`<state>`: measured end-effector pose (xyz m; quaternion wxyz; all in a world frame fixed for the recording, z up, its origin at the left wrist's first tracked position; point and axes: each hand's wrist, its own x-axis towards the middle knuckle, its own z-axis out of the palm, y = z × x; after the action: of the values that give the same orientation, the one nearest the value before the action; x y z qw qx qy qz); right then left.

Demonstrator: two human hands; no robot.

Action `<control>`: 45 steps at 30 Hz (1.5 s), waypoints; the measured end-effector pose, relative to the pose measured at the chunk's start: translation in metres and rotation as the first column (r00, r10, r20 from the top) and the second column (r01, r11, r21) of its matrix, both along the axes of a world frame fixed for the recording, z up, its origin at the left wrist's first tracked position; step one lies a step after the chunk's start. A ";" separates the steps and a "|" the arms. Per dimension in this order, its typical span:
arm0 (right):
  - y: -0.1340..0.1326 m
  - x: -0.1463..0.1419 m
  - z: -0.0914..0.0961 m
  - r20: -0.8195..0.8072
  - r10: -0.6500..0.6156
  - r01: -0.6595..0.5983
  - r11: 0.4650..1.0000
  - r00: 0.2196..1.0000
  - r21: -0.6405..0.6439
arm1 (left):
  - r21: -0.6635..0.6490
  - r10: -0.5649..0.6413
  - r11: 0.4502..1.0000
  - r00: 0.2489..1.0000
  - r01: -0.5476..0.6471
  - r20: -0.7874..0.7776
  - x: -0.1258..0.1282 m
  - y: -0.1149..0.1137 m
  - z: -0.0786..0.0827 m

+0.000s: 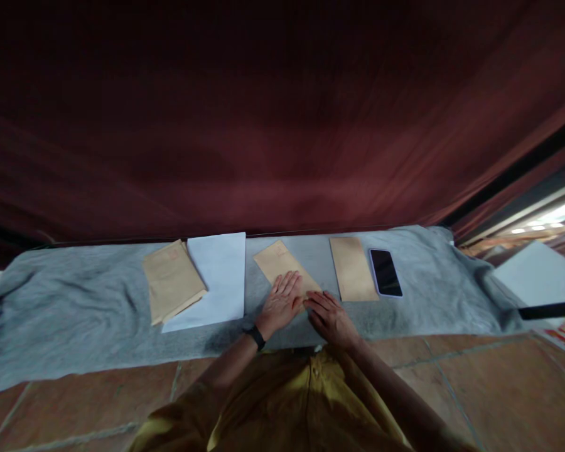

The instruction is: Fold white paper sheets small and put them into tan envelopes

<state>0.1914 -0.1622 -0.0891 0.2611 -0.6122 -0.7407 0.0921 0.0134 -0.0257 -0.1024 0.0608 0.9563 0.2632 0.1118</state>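
A brown paper envelope [277, 254] with a small reddish print near its far end lies slanted on the grey cloth. My left hand [282, 302] rests flat on its lower half, fingers stretched out. At the envelope's near right end, my right hand [328, 317] touches the edge with its fingertips, the fingers slightly bent; its thumb is hard to make out. Both hands cover much of that near end. To the right lies another brown envelope [355, 270], apart from my right hand.
On the left, a stack of brown envelopes [172, 279] overlaps white paper [223, 282]. A phone [386, 273] with a dark screen lies at the right. Grey cloth [433, 282] covers the narrow surface, a dark red hanging [282, 150] rises behind, and tiled floor [489, 376] shows in front.
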 end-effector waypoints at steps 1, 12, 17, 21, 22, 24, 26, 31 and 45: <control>0.000 0.000 0.000 0.000 -0.001 0.001 1.000 1.000 0.005 | -0.004 -0.013 1.000 1.000 0.013 -0.003 -0.002 -0.005 0.001; 0.015 0.002 -0.016 -0.047 -0.108 0.110 0.993 0.993 0.041 | -0.116 0.020 0.993 0.989 -0.003 0.149 -0.015 -0.035 0.002; 0.032 -0.001 -0.020 -0.037 -0.221 0.222 0.975 0.975 0.025 | -0.164 0.059 0.986 0.969 -0.019 0.240 -0.013 -0.036 -0.001; 0.035 -0.008 -0.019 -0.040 -0.283 0.285 0.955 0.958 0.085 | -0.158 0.047 0.987 0.968 -0.008 0.245 -0.016 -0.034 -0.001; 0.033 -0.009 -0.019 -0.046 -0.285 0.289 0.952 0.957 0.102 | -0.157 0.041 0.988 0.969 -0.003 0.243 -0.017 -0.034 0.000; 0.023 -0.012 -0.019 -0.059 -0.262 0.267 0.956 0.963 0.117 | -0.145 0.025 0.989 0.973 0.009 0.229 -0.018 -0.035 0.001; 0.011 -0.013 -0.019 -0.043 -0.190 0.194 0.976 0.981 0.099 | -0.116 0.000 0.993 0.980 0.024 0.198 -0.019 -0.036 0.001; -0.006 -0.013 -0.015 0.113 -0.078 0.078 0.997 0.990 0.006 | -0.046 -0.024 0.998 0.992 0.030 0.123 -0.018 -0.038 0.000; 0.005 -0.025 -0.020 0.148 -0.260 0.261 0.965 0.954 0.011 | -0.118 0.015 0.993 0.998 -0.008 0.064 -0.027 -0.060 0.011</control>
<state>0.1668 -0.1568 -0.1090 0.2129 -0.7107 -0.6703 0.0142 -0.0137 -0.0861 -0.0918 0.1248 0.9454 0.2727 0.1273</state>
